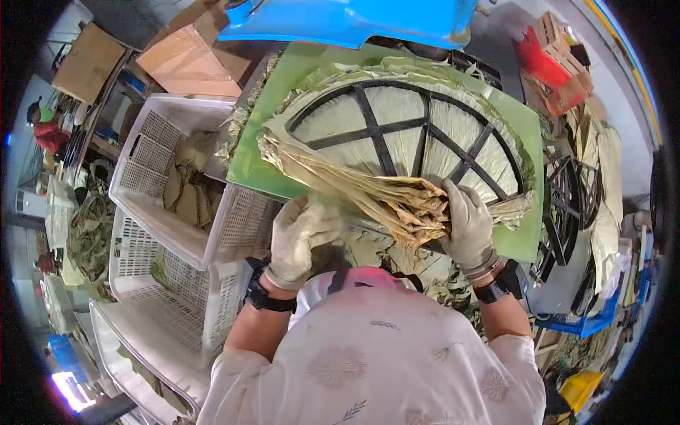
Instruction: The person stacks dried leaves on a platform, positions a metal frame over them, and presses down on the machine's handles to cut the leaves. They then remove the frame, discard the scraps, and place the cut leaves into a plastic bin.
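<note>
A bundle of long, pleated dried leaves (354, 184) lies slantwise along the near side of a black fan-shaped frame (372, 131). My right hand (469, 221), in a pale work glove, is closed on the bundle's brown, gathered end. Just below the bundle's left part is my left hand (301, 237), also gloved; motion smears its fingertips. Under the frame spread pale, ribbed leaves (400, 106) in a fan, their greenish edges sticking out past its curved rim. All of this rests on a green board (255, 166).
White plastic crates (212, 244) stand at the left, the upper one holding dried leaf pieces. A blue machine part (347, 21) juts over the board's far edge. More black frames (563, 212) and leaves are at the right. At the far left is another person (49, 131).
</note>
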`<state>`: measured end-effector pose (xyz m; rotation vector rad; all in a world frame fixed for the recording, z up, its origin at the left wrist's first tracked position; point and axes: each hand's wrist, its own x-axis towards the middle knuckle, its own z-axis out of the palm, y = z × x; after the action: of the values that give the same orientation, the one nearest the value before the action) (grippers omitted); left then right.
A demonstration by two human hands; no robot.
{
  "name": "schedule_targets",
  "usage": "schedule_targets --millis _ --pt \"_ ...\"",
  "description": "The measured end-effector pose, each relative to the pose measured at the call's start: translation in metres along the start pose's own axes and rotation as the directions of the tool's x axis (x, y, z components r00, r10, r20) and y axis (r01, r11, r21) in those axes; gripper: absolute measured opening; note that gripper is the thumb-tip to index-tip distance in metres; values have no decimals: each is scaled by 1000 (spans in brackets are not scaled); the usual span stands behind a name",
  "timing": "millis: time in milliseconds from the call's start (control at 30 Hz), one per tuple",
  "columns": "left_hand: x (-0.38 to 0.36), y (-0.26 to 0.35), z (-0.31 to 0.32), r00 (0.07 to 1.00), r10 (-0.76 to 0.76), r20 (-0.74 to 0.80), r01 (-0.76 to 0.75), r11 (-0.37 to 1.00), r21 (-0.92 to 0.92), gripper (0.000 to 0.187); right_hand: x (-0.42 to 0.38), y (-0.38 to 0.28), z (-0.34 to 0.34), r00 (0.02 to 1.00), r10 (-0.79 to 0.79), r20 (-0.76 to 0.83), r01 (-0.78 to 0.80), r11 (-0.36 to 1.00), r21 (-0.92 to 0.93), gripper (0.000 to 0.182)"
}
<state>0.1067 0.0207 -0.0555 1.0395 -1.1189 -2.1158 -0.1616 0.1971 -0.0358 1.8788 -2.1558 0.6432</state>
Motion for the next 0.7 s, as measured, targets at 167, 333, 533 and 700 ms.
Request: schedule_targets --millis 167,333,533,700 --pt "-4 -1 7 997 34 74 -24 991 -131 53 9 3 -7 987 159 27 -161 976 147 87" --pt "16 -2 11 983 46 180 7 959 -284 52 9 5 -4 979 204 -5 -194 938 288 78" --pt "36 56 50 758 631 166 -615 605 506 33 3 19 -14 834 548 -63 -341 602 722 70" --pt "37 21 92 412 677 609 -820 -16 572 33 -75 50 -89 569 822 20 -431 277 859 57"
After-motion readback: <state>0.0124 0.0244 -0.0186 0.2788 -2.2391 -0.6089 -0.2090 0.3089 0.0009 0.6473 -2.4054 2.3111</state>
